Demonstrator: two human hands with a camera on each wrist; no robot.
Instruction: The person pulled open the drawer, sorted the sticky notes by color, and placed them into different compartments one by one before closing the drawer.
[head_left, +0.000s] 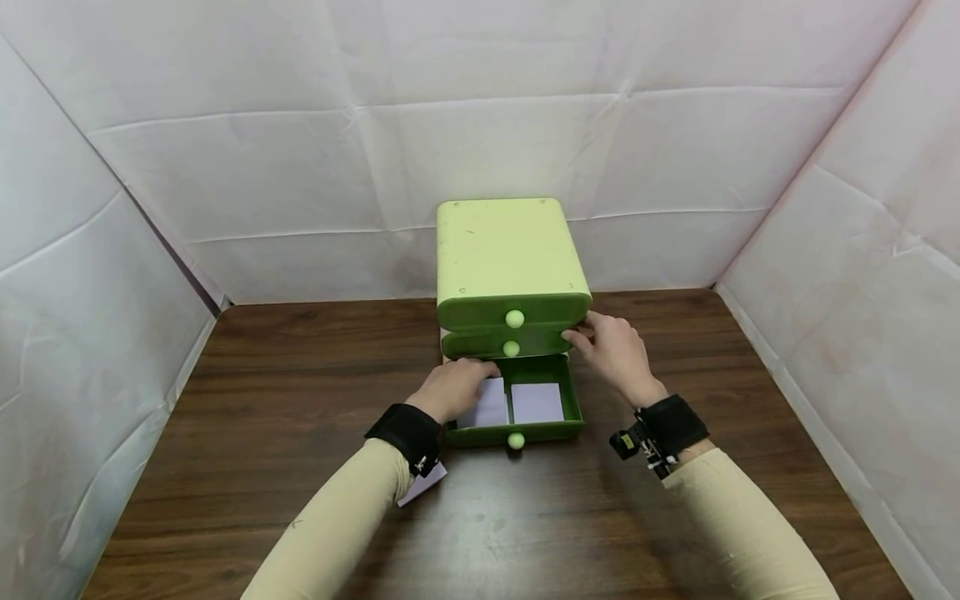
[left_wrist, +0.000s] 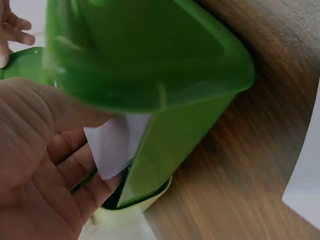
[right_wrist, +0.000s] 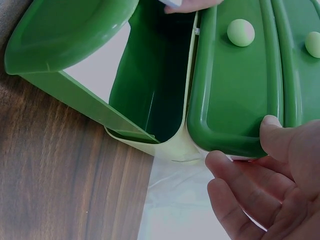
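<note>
A small green drawer unit [head_left: 512, 267] stands on the brown worktop [head_left: 300, 467], its bottom drawer [head_left: 517, 404] pulled out toward the person. The left hand [head_left: 453, 387] reaches into that drawer's left half, its grip pinching a white slip of paper [left_wrist: 112, 145]; a second slip [head_left: 537, 402] lies flat in the right half. The right hand [head_left: 615, 346] steadies the unit at the right end of the middle drawer [head_left: 506, 343] — fingers straight, pressing, clasping nothing. To do this well, I judge, hold the unit firmly and lay the slip flat beside its neighbour — clear of the drawer's rim. Another sheet [head_left: 422, 483] lies on the worktop in front of the unit, under the left wrist.
</note>
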